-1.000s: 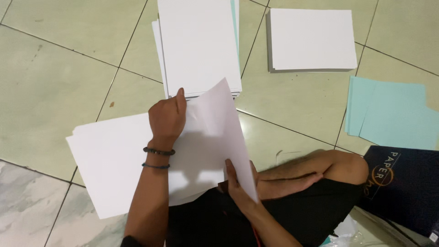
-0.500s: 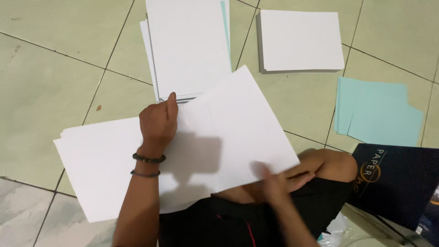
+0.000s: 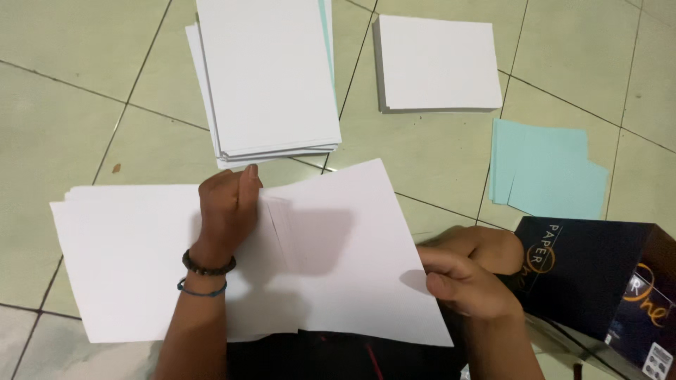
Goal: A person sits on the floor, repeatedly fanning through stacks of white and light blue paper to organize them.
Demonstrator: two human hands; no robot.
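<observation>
Left hand (image 3: 227, 211) pressed knuckles-down on the centre fold of a wide white sheet stack (image 3: 127, 260) lying on the tiled floor (image 3: 56, 105). Right hand (image 3: 468, 281) pinching the right edge of the top sheet (image 3: 352, 260), apparently between thumb and fingers. Beyond: a tall white stack (image 3: 267, 77), a smaller white pile (image 3: 436, 63), pale blue sheets (image 3: 549, 169); dark box (image 3: 598, 274) at right.

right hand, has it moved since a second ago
Yes. The right hand has swung out to the person's right, from the middle of the white sheet to its right edge, now close to the dark paper box.
</observation>
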